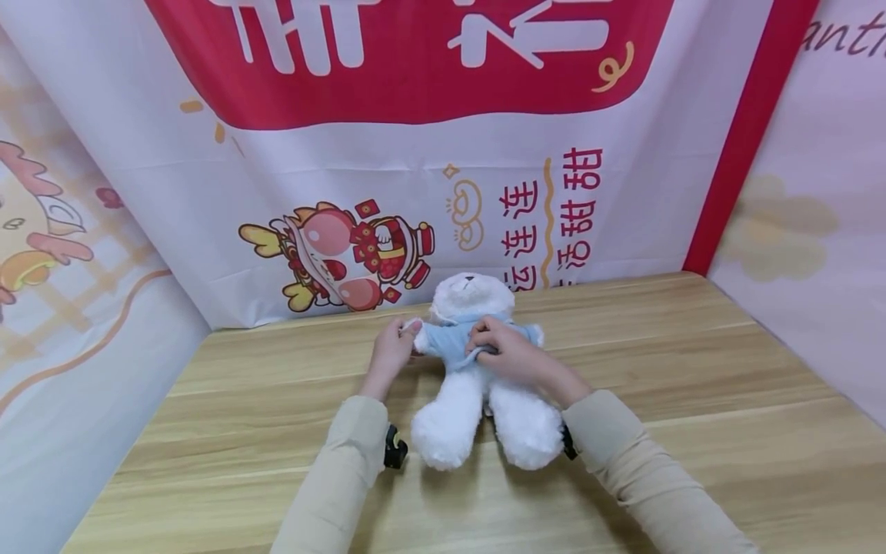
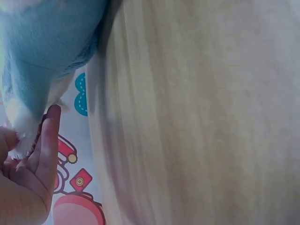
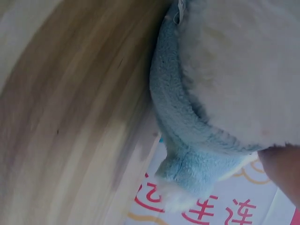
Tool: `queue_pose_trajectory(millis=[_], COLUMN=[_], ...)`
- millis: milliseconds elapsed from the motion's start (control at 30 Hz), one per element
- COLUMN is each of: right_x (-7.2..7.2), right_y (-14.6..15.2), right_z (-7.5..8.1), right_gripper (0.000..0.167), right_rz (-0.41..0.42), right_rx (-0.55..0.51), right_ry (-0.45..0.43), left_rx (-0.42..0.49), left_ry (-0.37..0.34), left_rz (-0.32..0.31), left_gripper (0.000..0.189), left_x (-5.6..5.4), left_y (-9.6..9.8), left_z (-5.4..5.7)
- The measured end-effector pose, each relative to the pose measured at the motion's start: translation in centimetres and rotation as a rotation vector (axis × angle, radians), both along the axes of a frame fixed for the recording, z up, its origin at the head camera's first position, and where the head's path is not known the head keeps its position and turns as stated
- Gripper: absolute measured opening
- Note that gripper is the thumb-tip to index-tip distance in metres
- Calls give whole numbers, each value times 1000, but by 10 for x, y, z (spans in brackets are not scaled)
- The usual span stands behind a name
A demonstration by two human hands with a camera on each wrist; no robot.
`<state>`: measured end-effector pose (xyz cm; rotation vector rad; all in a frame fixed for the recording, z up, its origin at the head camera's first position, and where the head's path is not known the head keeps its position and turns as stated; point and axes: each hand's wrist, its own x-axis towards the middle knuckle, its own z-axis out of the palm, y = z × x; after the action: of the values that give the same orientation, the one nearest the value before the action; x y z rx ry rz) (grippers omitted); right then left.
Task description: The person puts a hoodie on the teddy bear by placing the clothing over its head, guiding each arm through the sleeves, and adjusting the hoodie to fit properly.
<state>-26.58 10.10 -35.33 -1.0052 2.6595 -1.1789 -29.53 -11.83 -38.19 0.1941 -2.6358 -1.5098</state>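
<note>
A white plush bear [image 1: 450,423] in a light blue shirt [image 1: 446,342] lies on its back, legs toward me. My left hand [image 1: 393,348] holds the tip of the bear's arm on the left side. In the left wrist view, the thumb and fingers of that hand [image 2: 28,183] lie on either side of the white paw [image 2: 24,126]. Over the bear's belly, my right hand [image 1: 508,350] pinches the shirt's lower edge, which is lifted a little. Only a bit of the right hand [image 3: 283,171] shows in the right wrist view, beside the shirt's hem [image 3: 187,112].
The wood-grain table [image 1: 277,431] runs under the bear and both forearms. Behind it hangs a white and red printed cloth [image 1: 388,177], close to the bear's head. Printed cloths also stand at the left [image 1: 69,308] and right [image 1: 796,231].
</note>
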Motion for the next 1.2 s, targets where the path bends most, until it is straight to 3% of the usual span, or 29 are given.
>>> queue_pose_trajectory(millis=[167,333,467,633,867,933,1100,1200], right_x=[-2,-2,0,4,6,5,1,-1], right_y=[1,3,4,5,10,15,27,31], right_z=[-2,-1,-1,2,8,8,6,2], right_gripper=[19,28,24,14,15,19,22,13], right_rz=[-39,-47,-89,-149,-21,-24,-126,-131], right_rx=[-85,-141,-137,-149,-211,-167,-42,-45], right_ry=[13,44,109,172,265,235,84,82], left_rx=[58,61,7,-10,-30,-47,-38,-29], left_ry=[-22,-22,-1,35,8,9,16,17], left_rz=[-1,-91,-150,-127,-100,-99,-130,-170], left_gripper=[38,51,38,29,30,31,31,32], left_x=[4,6,7,8,9,9,9,9], left_y=[3,5,6,5,-1,-2,-3,-4], left_z=[6,5,3,1,-3,-3,-4,-5])
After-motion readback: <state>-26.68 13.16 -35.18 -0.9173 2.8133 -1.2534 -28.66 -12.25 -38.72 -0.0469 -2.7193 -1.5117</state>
